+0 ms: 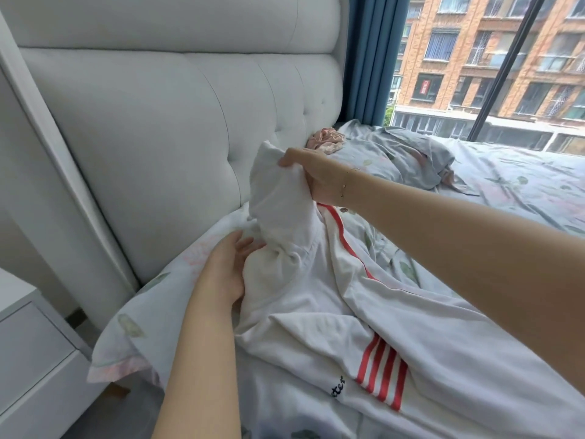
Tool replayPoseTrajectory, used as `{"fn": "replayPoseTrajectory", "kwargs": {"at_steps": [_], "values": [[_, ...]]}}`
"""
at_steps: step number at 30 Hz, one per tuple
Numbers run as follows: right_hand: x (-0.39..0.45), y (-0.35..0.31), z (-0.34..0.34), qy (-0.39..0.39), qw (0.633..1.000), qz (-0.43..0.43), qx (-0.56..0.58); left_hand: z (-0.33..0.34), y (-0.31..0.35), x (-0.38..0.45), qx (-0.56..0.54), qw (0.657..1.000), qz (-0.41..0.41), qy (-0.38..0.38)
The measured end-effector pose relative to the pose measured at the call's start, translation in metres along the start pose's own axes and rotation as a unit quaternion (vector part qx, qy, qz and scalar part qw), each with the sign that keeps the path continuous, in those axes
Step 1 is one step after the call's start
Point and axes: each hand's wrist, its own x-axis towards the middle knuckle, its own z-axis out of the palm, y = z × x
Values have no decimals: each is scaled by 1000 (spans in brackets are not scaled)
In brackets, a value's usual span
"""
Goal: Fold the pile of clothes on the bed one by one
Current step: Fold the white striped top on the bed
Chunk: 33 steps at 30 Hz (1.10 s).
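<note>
1. Nearest, at the lower centre of the frame, the white garment (332,318) with red stripes is lying crumpled on the bed (522,172). Its body is running from the lower right up toward the centre, so its long axis is slanting toward the headboard (164,128).
2. A little further in, at centre left, the left hand (228,267) is resting against the bunched cloth where the sleeve meets the body, fingers relaxed and fairly straight, gripping nothing that can be seen.
3. Above it, at the centre of the frame, the right hand (313,175) is pinching the end of the white sleeve and holding it raised, so the sleeve is standing nearly upright between the two hands.
4. Judging from this, the sleeve is being straightened; the coming move depends on the right hand carrying the raised end back down across the body, toward the lower right.
5. Furthest, at upper centre, a pink garment (326,142) is lying against the headboard, well apart from both hands.
</note>
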Motion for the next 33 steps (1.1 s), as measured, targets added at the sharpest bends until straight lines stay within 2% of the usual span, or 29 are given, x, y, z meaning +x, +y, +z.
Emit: {"fn": "replayPoseTrajectory", "kwargs": {"at_steps": [8,12,16,20,23,25,27,28,29,31,33], "values": [[-18,-11,-11,-28,999,1,-16,4,-1,16,-81,980,-110,-142],[-25,-16,2,-23,1000,14,-5,15,-7,11,-152,963,-106,-197],[-28,-15,8,-10,999,22,24,5,1,16,-166,965,-53,-195],[-26,-17,17,-29,997,37,60,10,2,16,-165,966,-114,-166],[-29,-17,22,-22,999,42,10,15,0,14,-198,962,-113,-149],[-32,-19,24,-16,999,35,1,23,-1,3,-201,959,-108,-169],[-34,-21,23,-17,999,33,5,34,0,-11,-179,968,-67,-161],[-34,-21,23,-13,999,28,9,38,1,-18,-129,981,-41,-141],[-33,-20,22,-9,1000,21,17,40,5,-20,-96,992,-7,-88],[-30,-21,20,0,1000,-6,30,33,14,-21,-101,993,53,-34],[-24,-20,14,16,999,-46,12,20,30,-26,-155,983,97,-25]]}}
